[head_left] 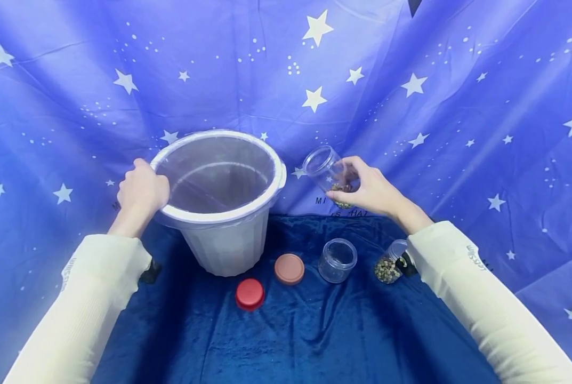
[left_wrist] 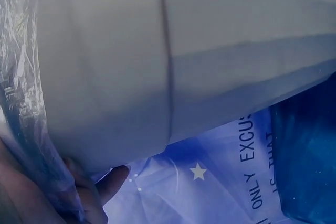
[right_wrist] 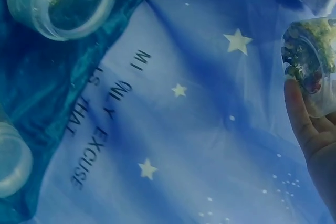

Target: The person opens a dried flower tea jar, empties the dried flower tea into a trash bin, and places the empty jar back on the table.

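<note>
Head view: the left hand [head_left: 143, 189] grips the rim of a white bin [head_left: 228, 248], while the right hand [head_left: 369, 184] has fingers curled round a tilted clear jar [head_left: 323, 169] beside it, dried bits low inside. Dark blue cloth [head_left: 286, 341] lies beneath, a starry curtain [head_left: 247, 80] behind. Nearby sit a red lid [head_left: 250, 292], pink lid [head_left: 289, 269], second jar [head_left: 337, 261] and third jar [head_left: 386, 270], partly hidden by the right sleeve [head_left: 458, 282].

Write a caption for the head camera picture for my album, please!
Left grip on a white bin, right grip round a tilted clear jar, before a starry backdrop.
</note>
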A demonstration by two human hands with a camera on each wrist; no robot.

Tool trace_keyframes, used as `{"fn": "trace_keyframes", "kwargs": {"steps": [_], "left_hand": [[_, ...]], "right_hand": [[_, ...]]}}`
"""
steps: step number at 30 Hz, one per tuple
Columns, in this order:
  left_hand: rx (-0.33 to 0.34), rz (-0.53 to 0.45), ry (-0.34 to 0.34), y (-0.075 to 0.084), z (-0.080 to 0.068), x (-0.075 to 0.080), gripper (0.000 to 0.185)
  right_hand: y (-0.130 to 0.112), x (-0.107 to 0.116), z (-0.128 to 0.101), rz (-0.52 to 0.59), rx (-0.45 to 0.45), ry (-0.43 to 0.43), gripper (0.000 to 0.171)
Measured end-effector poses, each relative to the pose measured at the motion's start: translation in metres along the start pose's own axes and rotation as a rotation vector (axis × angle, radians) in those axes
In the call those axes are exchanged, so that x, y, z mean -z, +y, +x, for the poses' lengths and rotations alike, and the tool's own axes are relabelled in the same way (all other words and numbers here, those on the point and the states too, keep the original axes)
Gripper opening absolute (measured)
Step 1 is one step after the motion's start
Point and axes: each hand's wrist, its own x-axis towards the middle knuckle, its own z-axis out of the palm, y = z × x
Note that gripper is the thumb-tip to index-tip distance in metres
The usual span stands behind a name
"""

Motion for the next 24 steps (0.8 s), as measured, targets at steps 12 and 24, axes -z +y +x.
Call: {"fn": "trace_keyframes", "kwargs": {"steps": [12,24], "left_hand": [[0.001,0.019,-0.004,0.002,0.0,-0.001,0.063],[0.008,0.026,-0.007,0.002,-0.001,0.0,0.064]], "right_hand": [[-0.019,0.02,0.017,-0.078,0.048,0.036,0.076],[-0.048,0.031,0.041,-0.241,0.108,0.005,0.079]]}}
